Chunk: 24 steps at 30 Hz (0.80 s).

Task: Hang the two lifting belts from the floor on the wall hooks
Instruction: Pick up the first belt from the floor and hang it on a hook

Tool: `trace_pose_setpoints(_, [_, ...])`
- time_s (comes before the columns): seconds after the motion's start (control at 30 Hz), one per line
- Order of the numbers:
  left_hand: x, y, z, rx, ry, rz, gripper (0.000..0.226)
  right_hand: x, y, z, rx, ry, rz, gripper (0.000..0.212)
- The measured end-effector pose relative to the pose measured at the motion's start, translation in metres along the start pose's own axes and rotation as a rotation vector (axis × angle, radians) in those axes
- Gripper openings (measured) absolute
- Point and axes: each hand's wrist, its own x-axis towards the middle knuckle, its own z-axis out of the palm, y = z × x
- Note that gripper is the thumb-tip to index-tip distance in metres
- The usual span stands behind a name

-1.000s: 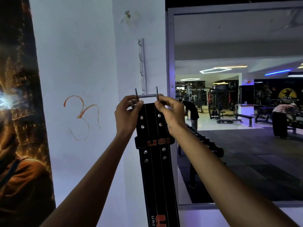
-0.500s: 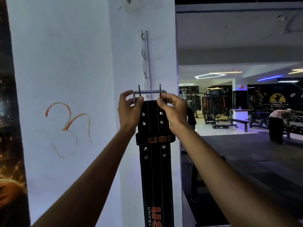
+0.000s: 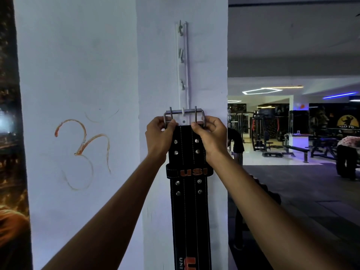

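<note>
Two bare arms reach up toward a white pillar (image 3: 161,75), the largest thing in view, which bears a vertical hook rail (image 3: 183,63) with small hooks down its length. Against the pillar hangs a black lifting belt (image 3: 188,201) with white stitching, rivets and orange lettering, running down between the forearms and out of the bottom of the frame. At its top, the metal buckle (image 3: 184,112) sits level with the lowest hook (image 3: 183,111), whose white tip shows in front of the bar. The left hand (image 3: 158,137) pinches the buckle's left side, the right hand (image 3: 211,137) its right, with the belt's upper end between them.
</note>
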Motion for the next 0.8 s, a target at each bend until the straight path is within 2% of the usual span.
trace_pose_setpoints(0.1, [-0.001,-0.008,0.001,-0.017,0.007,-0.001,0.006,0.000,0.008,0.000,0.013,0.016,0.008,0.032])
trace_pose_setpoints(0.23, [-0.004,-0.011,0.000,-0.004,0.031,0.000,0.020,0.001,0.011,0.002,-0.029,0.042,-0.015,0.029])
trace_pose_setpoints(0.33, [-0.015,-0.010,-0.003,0.100,0.070,0.055,0.031,-0.005,0.013,0.002,-0.093,0.058,-0.101,0.032])
trace_pose_setpoints(0.47, [-0.032,-0.013,-0.009,0.157,0.057,0.094,0.035,-0.016,0.011,-0.002,-0.165,0.125,-0.194,0.042])
trace_pose_setpoints(0.6, [-0.049,-0.019,-0.018,0.292,0.009,0.152,0.042,-0.028,0.011,-0.006,-0.265,0.191,-0.226,0.034])
trace_pose_setpoints(0.7, [-0.064,-0.027,-0.031,0.418,-0.007,0.196,0.053,-0.052,0.009,-0.011,-0.472,0.251,-0.412,0.028])
trace_pose_setpoints(0.8, [-0.083,-0.041,-0.051,0.515,-0.039,0.244,0.059,-0.082,0.014,-0.021,-0.664,0.200,-0.611,0.025])
